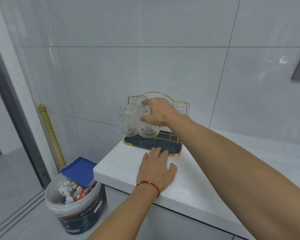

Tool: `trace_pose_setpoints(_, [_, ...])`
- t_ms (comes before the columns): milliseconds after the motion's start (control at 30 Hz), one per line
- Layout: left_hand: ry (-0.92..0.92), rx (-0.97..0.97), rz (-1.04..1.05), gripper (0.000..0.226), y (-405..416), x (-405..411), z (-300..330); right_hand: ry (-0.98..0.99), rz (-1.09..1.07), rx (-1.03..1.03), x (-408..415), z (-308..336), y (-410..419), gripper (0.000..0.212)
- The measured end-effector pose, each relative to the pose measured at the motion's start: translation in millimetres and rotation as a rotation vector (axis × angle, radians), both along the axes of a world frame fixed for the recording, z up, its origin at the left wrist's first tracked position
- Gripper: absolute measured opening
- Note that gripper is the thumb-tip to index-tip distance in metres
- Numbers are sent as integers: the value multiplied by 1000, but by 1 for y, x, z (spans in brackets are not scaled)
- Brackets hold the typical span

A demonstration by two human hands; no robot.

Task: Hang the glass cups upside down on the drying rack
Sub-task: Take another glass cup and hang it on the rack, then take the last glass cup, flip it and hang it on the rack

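Observation:
A gold wire drying rack (156,92) with a dark tray (173,149) stands at the far left corner of the white counter. Several clear patterned glass cups hang on it upside down: one at the front left (127,120), one in the front middle (148,129), one at the back left (138,100) and one at the back right (181,108). My right hand (158,112) wraps around the upper part of the front middle cup. My left hand (156,166) lies flat on the counter, its fingertips touching the tray's front edge.
The white counter (189,191) ends just left of the rack. Below that edge on the floor stands a white bucket (76,210) full of rubbish, with a blue tray (80,169) leaning in it. Grey tiled wall rises close behind the rack.

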State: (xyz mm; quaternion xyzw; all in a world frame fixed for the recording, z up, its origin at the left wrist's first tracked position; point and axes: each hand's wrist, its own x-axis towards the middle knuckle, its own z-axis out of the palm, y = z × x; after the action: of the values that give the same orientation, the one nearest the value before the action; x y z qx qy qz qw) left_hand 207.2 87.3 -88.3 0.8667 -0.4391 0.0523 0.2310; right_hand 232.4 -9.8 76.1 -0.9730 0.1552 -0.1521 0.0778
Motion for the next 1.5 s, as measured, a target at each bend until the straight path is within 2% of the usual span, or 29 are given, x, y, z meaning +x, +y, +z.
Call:
trace_pose_setpoints(400, [47,-33,-4,63,2,-2,2,27,56,-33,-18,1,0,72])
trace_pose_setpoints(533, [28,-64,-41,61,6,-4,7,-153,99,-74,-54,0,-2,55])
trace_pose_setpoints(700, [5,-55,-103,54,9,-9,12,-350,49,-108,-143,-24,-26,35])
trace_pose_setpoints(867, [6,-87,-145,53,-11,-34,21,-282,-258,-6,-252,-81,-81,31])
trace_pose_setpoints(1067, [82,-97,-360,51,-107,-133,26,-300,-755,157,-370,-120,-141,40])
trace_pose_setpoints(1167, [95,-98,-472,53,-153,-188,28,-449,-991,245,-413,-127,-166,53])
trace_pose_setpoints(1267, [176,-118,-543,54,-179,-226,25,-813,-1238,404,-444,-135,-185,71])
trace_pose_setpoints(1333, [188,-99,-555,57,-184,-239,16,-988,-1373,444,-455,-141,-195,80])
trace_pose_setpoints(1400, [134,-70,-557,60,-185,-241,9,-1055,-1377,432,-460,-145,-209,91])
trace_pose_setpoints(1500, [145,-97,-556,59,-185,-238,8,-1030,-1340,348,-464,-146,-236,103])
